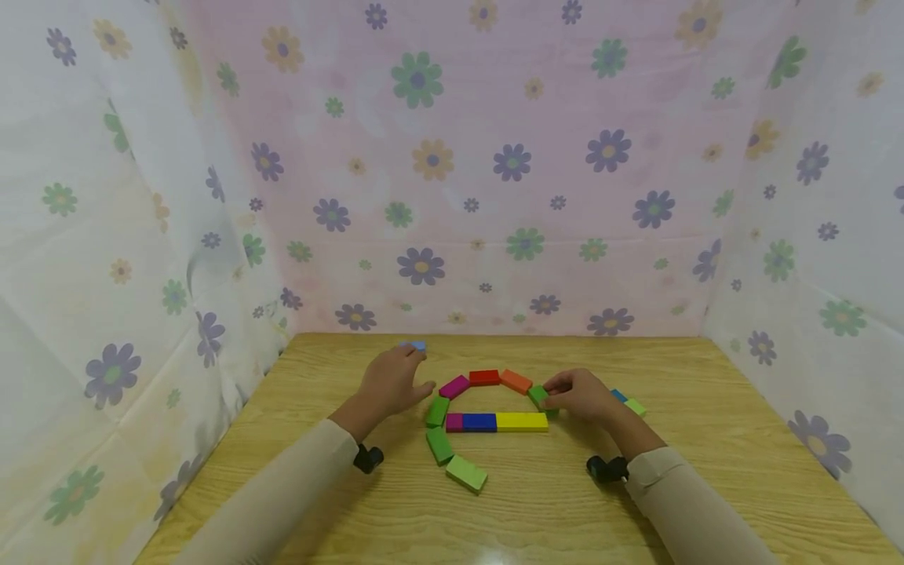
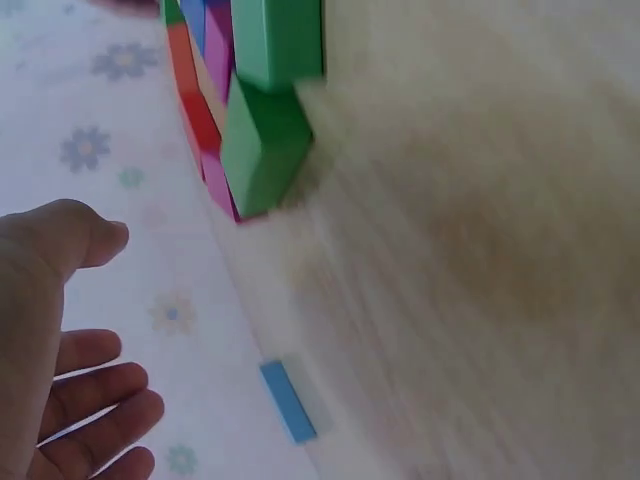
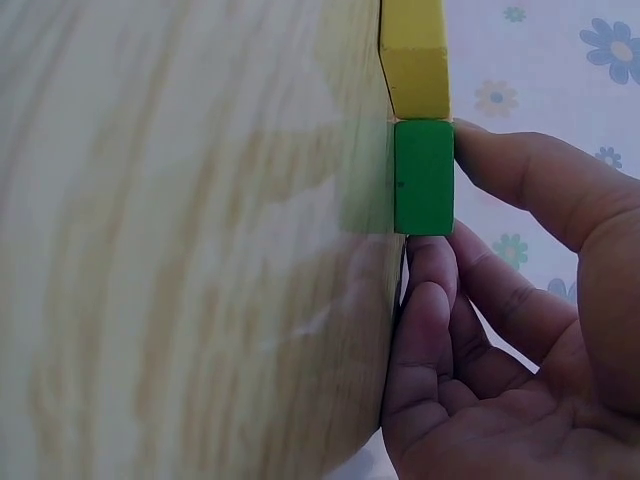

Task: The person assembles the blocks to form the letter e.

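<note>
My right hand (image 1: 581,394) pinches a green block (image 3: 425,178) between thumb and fingers, at the right end of an arc of blocks on the table. The end of a yellow block (image 1: 522,422) sits right beside that green block. My left hand (image 1: 391,382) is at the back left, thumb apart and fingers loosely bent, holding nothing. Its fingertips overlap a light blue block (image 1: 417,345) in the head view; in the left wrist view this blue block (image 2: 288,401) lies apart from the fingers. Left of the held block, the arc includes an orange block (image 1: 516,382) and a red block (image 1: 484,377).
A magenta block (image 1: 454,387), two green blocks and a light green block (image 1: 467,474) continue the arc leftward and forward. Inside it, a short magenta block and a dark blue block (image 1: 479,423) line up with the yellow one. Blue and lime blocks (image 1: 636,407) lie beyond my right wrist. Flowered cloth surrounds the table.
</note>
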`<state>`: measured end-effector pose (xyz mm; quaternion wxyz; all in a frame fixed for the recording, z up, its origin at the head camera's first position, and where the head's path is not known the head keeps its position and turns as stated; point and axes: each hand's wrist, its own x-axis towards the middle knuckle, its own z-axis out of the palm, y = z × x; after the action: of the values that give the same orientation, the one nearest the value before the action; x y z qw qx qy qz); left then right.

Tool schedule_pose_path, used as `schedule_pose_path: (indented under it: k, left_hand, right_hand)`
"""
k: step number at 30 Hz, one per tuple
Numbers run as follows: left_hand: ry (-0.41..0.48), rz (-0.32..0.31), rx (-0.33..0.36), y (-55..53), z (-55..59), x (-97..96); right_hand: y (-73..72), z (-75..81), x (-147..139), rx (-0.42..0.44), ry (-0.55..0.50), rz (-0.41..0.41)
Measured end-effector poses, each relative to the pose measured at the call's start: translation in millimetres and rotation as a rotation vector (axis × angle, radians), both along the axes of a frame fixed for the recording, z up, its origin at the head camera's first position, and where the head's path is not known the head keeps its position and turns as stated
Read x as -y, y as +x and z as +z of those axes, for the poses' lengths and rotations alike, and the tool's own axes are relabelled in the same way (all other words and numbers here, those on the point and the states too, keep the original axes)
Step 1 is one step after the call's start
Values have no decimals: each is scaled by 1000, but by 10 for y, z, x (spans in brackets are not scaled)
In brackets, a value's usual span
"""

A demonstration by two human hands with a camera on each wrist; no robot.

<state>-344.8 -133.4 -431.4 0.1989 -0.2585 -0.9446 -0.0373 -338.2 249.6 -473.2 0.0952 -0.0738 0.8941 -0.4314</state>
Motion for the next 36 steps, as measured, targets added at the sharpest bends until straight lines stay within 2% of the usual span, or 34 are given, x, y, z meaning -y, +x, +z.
schedule_pose_path:
  k: [2, 4, 10, 15, 17, 20, 25, 30, 32, 36]
  left_hand:
    - [8, 1, 22, -123, -3, 27]
    - [29, 11, 72, -230, -8, 42]
    - [88, 54, 277, -476, -26, 42]
    - [196, 69, 446, -650, -96, 54]
    - [238, 57, 489, -711, -118, 67]
    - [253, 35, 511, -786, -141, 102]
    - [233, 54, 508, -837, -196, 190]
    - [228, 119, 544, -800, -244, 250]
    - [252, 140, 565, -775, -241, 254]
    - [289, 153, 559, -764, -227, 236]
  right_hand:
    - [7, -4, -3, 6, -5, -2]
    - [16, -6, -6, 11, -11, -2]
    - [30, -13, -15, 14, -20, -5]
    - [18, -22, -20, 15, -16, -6]
    - [10, -23, -20, 17, -19, -11]
    - [6, -13, -9, 17, -21, -18]
    - [11, 4, 16, 11, -23, -6]
    - [17, 0, 25, 17, -16, -11]
    - [20, 2, 21, 15, -8, -18]
    - [29, 11, 3, 12, -3, -26]
